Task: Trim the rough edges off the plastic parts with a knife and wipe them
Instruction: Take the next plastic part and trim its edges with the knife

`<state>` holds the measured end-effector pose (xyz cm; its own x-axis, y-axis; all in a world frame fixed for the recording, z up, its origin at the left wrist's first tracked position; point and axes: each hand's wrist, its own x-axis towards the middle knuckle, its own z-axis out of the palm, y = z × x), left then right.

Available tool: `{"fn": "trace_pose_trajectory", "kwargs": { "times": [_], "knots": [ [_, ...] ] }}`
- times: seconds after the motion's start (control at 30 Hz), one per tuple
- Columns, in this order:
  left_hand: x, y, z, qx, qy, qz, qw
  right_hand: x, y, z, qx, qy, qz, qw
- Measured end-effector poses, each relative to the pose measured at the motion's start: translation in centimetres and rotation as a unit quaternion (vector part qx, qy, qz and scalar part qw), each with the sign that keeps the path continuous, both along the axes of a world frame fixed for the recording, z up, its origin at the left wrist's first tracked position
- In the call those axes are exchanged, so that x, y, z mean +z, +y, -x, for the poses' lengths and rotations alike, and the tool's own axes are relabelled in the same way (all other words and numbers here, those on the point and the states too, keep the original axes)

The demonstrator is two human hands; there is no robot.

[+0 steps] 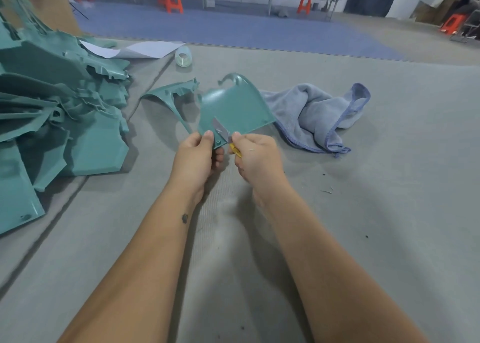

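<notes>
A teal plastic part [233,106] with a curved panel and an open frame on its left is held up over the grey mat. My left hand [197,153] grips its near lower corner, thumb on top. My right hand [257,155] holds a yellow-handled knife [226,135], its grey blade lying against the part's near edge, just right of my left thumb. A crumpled grey-blue cloth [317,114] lies on the mat directly right of the part, untouched.
A big pile of teal plastic parts [59,109] fills the left side. A roll of clear tape [184,57] and white paper sheets [140,50] lie beyond the part. Small shavings [326,190] dot the mat at right. Orange stools and benches stand far back.
</notes>
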<state>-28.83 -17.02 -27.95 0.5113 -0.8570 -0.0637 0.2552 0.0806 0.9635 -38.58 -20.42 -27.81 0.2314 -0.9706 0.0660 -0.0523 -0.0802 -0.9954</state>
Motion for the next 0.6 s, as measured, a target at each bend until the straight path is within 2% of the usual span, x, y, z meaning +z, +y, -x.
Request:
{"fn": "trace_pose_trajectory", "kwargs": {
  "times": [0.17,0.33,0.6],
  "knots": [
    [0.2,-0.2,-0.1,0.026,0.009,0.026,0.999,-0.1,0.0,0.3,-0.001,0.017,-0.001,1.000],
    [0.2,-0.1,0.7,0.008,0.035,0.034,0.999,-0.2,-0.3,0.5,-0.040,0.043,0.021,0.998],
    [0.1,-0.2,0.9,-0.001,0.028,0.012,1.000,-1.0,-1.1,0.6,-0.088,0.097,0.074,0.989]
  ]
}}
